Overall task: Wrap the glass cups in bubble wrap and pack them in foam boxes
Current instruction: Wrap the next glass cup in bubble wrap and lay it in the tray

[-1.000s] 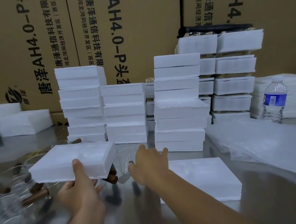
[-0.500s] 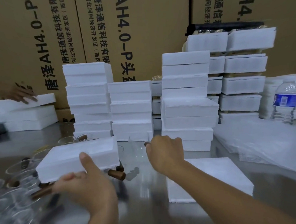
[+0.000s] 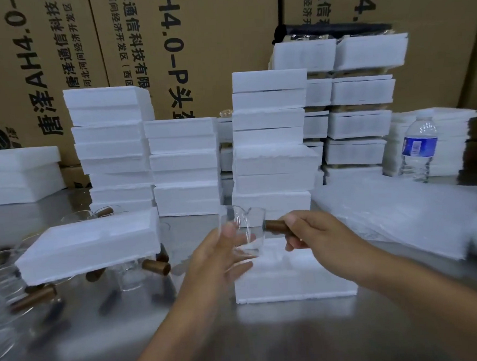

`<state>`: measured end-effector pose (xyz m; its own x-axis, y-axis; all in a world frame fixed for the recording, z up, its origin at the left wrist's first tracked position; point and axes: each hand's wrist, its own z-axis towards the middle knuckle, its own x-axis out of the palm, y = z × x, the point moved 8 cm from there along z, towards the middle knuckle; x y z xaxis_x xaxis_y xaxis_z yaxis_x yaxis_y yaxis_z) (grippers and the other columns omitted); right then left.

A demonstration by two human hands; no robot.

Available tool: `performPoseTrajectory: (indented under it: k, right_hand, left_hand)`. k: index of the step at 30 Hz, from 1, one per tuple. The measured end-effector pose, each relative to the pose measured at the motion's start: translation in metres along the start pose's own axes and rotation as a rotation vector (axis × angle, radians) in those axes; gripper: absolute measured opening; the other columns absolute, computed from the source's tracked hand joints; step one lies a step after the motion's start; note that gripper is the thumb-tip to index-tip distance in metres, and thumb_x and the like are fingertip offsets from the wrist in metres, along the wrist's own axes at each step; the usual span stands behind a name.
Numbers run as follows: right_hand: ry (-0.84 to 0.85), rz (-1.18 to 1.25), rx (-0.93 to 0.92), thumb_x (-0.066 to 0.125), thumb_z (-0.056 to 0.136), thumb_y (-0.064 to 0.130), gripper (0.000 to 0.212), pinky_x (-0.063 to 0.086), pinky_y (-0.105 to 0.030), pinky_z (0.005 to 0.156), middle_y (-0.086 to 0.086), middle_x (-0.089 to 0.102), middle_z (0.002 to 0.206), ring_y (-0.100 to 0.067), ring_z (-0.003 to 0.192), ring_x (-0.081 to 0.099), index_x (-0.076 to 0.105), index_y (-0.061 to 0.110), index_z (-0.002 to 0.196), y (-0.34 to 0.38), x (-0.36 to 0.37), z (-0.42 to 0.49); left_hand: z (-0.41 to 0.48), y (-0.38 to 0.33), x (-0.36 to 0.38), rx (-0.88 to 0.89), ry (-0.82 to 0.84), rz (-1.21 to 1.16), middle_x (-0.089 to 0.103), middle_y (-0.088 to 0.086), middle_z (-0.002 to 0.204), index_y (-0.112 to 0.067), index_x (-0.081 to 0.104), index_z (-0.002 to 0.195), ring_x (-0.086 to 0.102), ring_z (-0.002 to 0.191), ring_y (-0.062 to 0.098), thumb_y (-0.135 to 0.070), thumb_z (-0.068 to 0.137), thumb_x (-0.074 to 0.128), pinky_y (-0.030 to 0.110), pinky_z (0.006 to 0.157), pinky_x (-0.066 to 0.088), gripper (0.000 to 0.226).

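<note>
A person stands at a steel table (image 3: 269, 332), holding one clear glass cup (image 3: 244, 230) up in both hands above a flat foam box (image 3: 294, 283). The right hand (image 3: 316, 231) is closed around the cup's brown wooden handle (image 3: 276, 227); the left hand (image 3: 219, 254) cups the glass body from the side and below, thumb on the near wall. The cup is bare, not yet wrapped. A pile of bubble wrap (image 3: 396, 215) lies well apart to the right. To the left, a foam lid (image 3: 90, 245) sits tilted on top of several more cups (image 3: 125, 273) lying on the table. The risks, as I judge them: the glass is smooth and could slip as it passes from hand to hand, and the tilted lid could slide or press on the cups beneath it and crack one. Behind stand tall foam stacks (image 3: 271, 139) and a water bottle (image 3: 418, 149) with a blue label too small to read. Brown cartons (image 3: 195, 43) at the back carry large black print, partly hidden, reading "AH4.0-P" beside Chinese characters.
</note>
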<state>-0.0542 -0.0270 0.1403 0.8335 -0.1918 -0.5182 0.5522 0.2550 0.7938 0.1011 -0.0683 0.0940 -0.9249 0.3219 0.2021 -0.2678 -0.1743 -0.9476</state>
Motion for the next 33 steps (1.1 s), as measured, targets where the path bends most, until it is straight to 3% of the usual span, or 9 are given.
performPoseTrajectory:
  k: [4,8,10,12,15,22,27,31,33]
  right_hand:
    - [0.032,0.024,0.036,0.039,0.098,0.035,0.045,0.045,-0.048,0.089,0.013,0.058,0.057,-0.027,0.074,0.055,0.058,0.005,0.07,-0.018,-0.008,-0.008]
    - [-0.148,0.002,0.072,0.047,0.09,0.047,0.027,0.046,-0.009,0.066,0.01,0.066,0.071,-0.004,0.072,0.061,0.065,0.027,0.083,-0.044,-0.05,-0.002]
    - [-0.344,-0.131,0.13,0.054,0.092,0.034,0.008,0.042,-0.007,0.057,0.008,0.065,0.088,-0.008,0.076,0.059,0.061,0.029,0.094,-0.07,-0.088,-0.002]
    - [-0.483,-0.428,0.256,0.055,0.092,0.025,0.025,0.045,-0.021,0.08,-0.002,0.059,0.117,-0.018,0.103,0.056,0.054,0.023,0.117,-0.1,-0.12,-0.01]
    - [-0.479,-0.802,0.451,0.052,0.093,0.03,0.048,0.027,-0.044,0.107,-0.006,0.044,0.141,-0.025,0.131,0.036,0.038,0.021,0.138,-0.138,-0.143,-0.021]
    - [-0.494,-1.107,0.468,0.049,0.094,0.039,0.031,0.018,-0.046,0.11,0.003,0.06,0.12,-0.019,0.122,0.044,0.05,0.032,0.124,-0.142,-0.146,-0.024]
    - [-0.663,-0.967,0.38,0.047,0.095,0.028,0.021,0.025,-0.044,0.104,-0.003,0.067,0.103,-0.024,0.105,0.054,0.066,0.021,0.102,-0.124,-0.15,-0.027]
    - [-0.955,-0.494,0.107,0.05,0.092,0.018,0.008,0.039,-0.041,0.09,-0.006,0.062,0.097,-0.025,0.094,0.055,0.057,0.014,0.089,-0.074,-0.148,-0.032]
    - [-0.929,-0.258,-0.066,0.046,0.095,0.017,0.005,0.041,-0.027,0.086,0.001,0.056,0.1,-0.011,0.094,0.05,0.051,0.017,0.093,-0.043,-0.133,-0.029]
  left_hand:
    - [-0.003,0.014,0.016,-0.035,0.116,0.008,0.074,-0.004,0.1,-0.029,0.059,0.115,0.071,0.091,0.022,-0.077,0.036,0.078,0.019,0.073,0.055,0.094]
    - [0.0,0.014,0.009,-0.017,0.041,-0.123,0.074,0.006,0.096,-0.021,0.065,0.108,0.072,0.085,0.025,-0.056,0.053,0.078,0.022,0.068,0.056,0.067]
    - [0.002,0.015,0.002,-0.018,-0.014,-0.185,0.074,0.009,0.092,-0.017,0.067,0.1,0.072,0.08,0.026,-0.046,0.055,0.073,0.022,0.064,0.057,0.054]
    - [0.002,0.013,-0.002,-0.019,-0.034,-0.212,0.074,0.008,0.091,-0.014,0.064,0.102,0.073,0.079,0.024,-0.043,0.059,0.068,0.022,0.064,0.058,0.052]
    - [0.002,0.011,-0.007,-0.015,-0.051,-0.23,0.074,0.008,0.096,-0.014,0.063,0.107,0.072,0.082,0.025,-0.041,0.063,0.067,0.023,0.064,0.058,0.052]
    - [0.005,0.006,-0.01,0.009,-0.044,-0.236,0.074,0.008,0.094,-0.017,0.065,0.108,0.073,0.081,0.026,-0.046,0.05,0.088,0.024,0.063,0.057,0.068]
    - [0.002,-0.001,-0.008,0.038,-0.052,-0.275,0.072,0.009,0.088,-0.015,0.065,0.107,0.072,0.079,0.027,-0.044,0.059,0.077,0.025,0.063,0.057,0.057]
    - [-0.001,-0.007,-0.006,0.041,-0.03,-0.295,0.072,0.007,0.09,-0.013,0.061,0.114,0.072,0.081,0.026,-0.037,0.073,0.058,0.026,0.065,0.058,0.048]
    - [-0.003,-0.012,-0.005,0.043,-0.017,-0.298,0.069,0.011,0.1,-0.012,0.06,0.117,0.071,0.084,0.026,-0.038,0.075,0.056,0.028,0.069,0.059,0.05]
